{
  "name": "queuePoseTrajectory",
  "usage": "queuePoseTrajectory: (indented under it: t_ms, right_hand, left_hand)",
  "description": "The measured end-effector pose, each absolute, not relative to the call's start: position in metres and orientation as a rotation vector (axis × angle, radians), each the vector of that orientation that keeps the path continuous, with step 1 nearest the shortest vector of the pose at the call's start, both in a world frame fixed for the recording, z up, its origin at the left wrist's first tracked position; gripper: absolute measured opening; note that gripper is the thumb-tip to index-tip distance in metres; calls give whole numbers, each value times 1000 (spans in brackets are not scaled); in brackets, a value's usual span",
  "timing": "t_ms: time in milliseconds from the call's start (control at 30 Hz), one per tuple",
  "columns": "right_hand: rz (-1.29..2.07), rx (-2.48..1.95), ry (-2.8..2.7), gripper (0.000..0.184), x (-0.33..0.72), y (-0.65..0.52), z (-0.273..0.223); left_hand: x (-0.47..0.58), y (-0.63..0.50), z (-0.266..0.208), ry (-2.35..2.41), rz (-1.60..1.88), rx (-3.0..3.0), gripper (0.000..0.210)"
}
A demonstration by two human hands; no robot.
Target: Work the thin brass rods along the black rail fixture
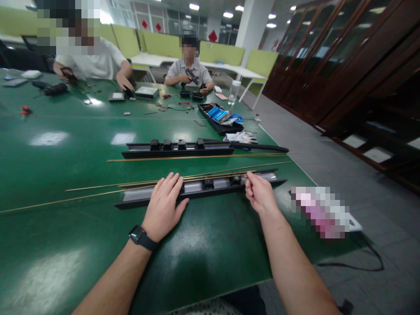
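A long black channel rail with a pale inner strip lies across the green table in front of me. Small black blocks sit along it. My left hand, a dark watch on its wrist, rests flat over the rail with its fingers stretched. Thin brass rods run along the rail's far side and out past its left end. At the right part of the rail, my right hand is closed in a pinch at a thin brass rod; the fingers partly hide its end.
Beyond lies a second black rail with several blocks, and more rods. White gloves and a black tray of tools stand behind it. A blurred pink-and-white object lies right. Two people work across the table.
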State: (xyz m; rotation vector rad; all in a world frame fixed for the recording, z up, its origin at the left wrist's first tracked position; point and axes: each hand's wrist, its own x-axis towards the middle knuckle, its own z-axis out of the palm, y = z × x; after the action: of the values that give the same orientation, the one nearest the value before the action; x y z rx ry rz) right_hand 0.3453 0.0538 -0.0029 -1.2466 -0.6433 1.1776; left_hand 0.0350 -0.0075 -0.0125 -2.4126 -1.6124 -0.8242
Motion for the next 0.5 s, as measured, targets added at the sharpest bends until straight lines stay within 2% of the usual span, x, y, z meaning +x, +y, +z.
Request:
queuePoseTrajectory:
  t_ms: [167,333,500]
  right_hand:
    - [1096,-1257,-563,27,349,55,-2]
    - [1184,-1250,-655,28,345,53,-2]
    - [1083,-1256,-555,25,350,56,-3]
  left_hand:
    - [35,-8,-11,-1614,-831,-2419,59]
    - [36,-8,-10,-1612,-827,-2415,59]
    - [36,-7,-10,-1610,-812,-2419,59]
